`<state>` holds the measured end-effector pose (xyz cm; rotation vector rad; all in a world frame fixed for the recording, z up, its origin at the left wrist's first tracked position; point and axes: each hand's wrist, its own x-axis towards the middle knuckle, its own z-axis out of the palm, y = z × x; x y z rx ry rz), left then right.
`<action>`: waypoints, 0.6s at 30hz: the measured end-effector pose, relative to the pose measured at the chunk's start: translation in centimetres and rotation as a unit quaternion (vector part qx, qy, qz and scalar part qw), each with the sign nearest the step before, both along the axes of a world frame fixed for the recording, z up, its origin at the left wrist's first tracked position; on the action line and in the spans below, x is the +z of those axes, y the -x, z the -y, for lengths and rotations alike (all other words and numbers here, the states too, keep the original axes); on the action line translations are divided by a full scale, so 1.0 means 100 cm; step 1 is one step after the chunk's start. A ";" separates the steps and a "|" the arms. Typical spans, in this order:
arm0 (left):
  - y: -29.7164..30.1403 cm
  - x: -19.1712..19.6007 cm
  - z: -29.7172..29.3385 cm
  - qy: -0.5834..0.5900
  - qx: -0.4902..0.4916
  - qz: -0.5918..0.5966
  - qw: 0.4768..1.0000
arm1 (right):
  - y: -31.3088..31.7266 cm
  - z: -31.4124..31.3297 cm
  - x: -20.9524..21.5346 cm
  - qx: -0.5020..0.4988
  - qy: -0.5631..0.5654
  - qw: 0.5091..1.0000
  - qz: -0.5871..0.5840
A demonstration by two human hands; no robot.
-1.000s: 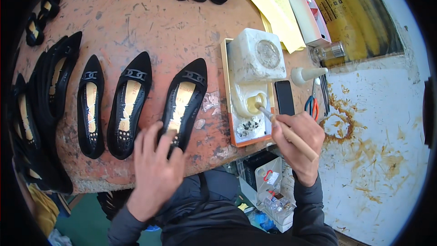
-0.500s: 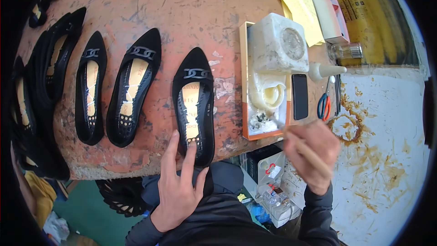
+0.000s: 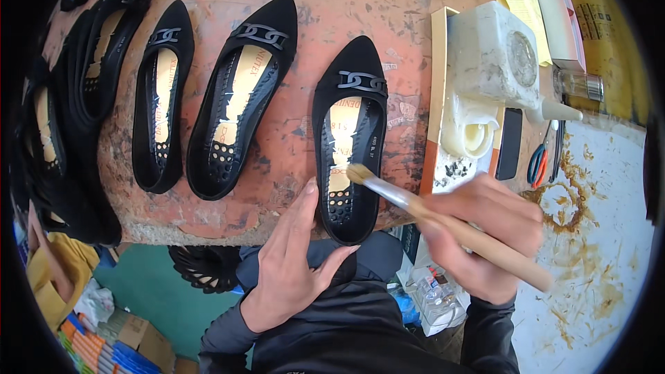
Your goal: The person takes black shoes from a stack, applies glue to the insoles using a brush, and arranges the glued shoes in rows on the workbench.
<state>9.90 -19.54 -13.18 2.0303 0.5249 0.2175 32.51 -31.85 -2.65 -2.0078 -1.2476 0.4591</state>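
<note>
Directly in front of me lies a black pointed flat shoe with a grey chain ornament and a tan insole. My left hand steadies its heel, the fingers along the left side and the thumb at the back. In my right hand is a brush with a wooden handle and a metal ferrule. The bristle tip is over the shoe's opening, at the middle of the insole. Whether the bristles touch the insole I cannot tell.
Two matching shoes lie to the left, with several more black shoes beyond them. To the right stands a shallow box holding a whitish glue-stained container. Past it are a phone and orange-and-blue-handled scissors.
My right hand has brought the brush from beside the box to over the shoe. My left hand has shifted from the insole's heel end to the shoe's outer side. The view has moved.
</note>
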 end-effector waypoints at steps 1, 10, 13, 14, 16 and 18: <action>-0.001 0.000 0.000 0.004 0.000 0.006 1.000 | 0.001 -0.007 -0.006 -0.002 0.002 1.000 -0.001; -0.002 -0.003 0.000 0.041 0.027 0.024 0.999 | 0.002 -0.009 -0.030 0.135 0.062 0.986 -0.073; -0.001 -0.005 0.000 0.043 0.032 0.038 0.998 | 0.002 -0.009 -0.025 0.185 0.100 0.972 -0.101; 0.000 -0.006 0.000 0.041 0.034 0.042 0.998 | -0.002 -0.012 -0.022 0.190 0.103 0.973 -0.081; -0.002 -0.004 0.000 0.038 0.035 0.040 0.998 | -0.008 -0.020 -0.025 0.196 0.104 0.973 -0.062; -0.003 -0.004 0.001 0.034 0.039 0.039 0.998 | -0.009 -0.030 -0.032 0.071 0.023 0.991 0.108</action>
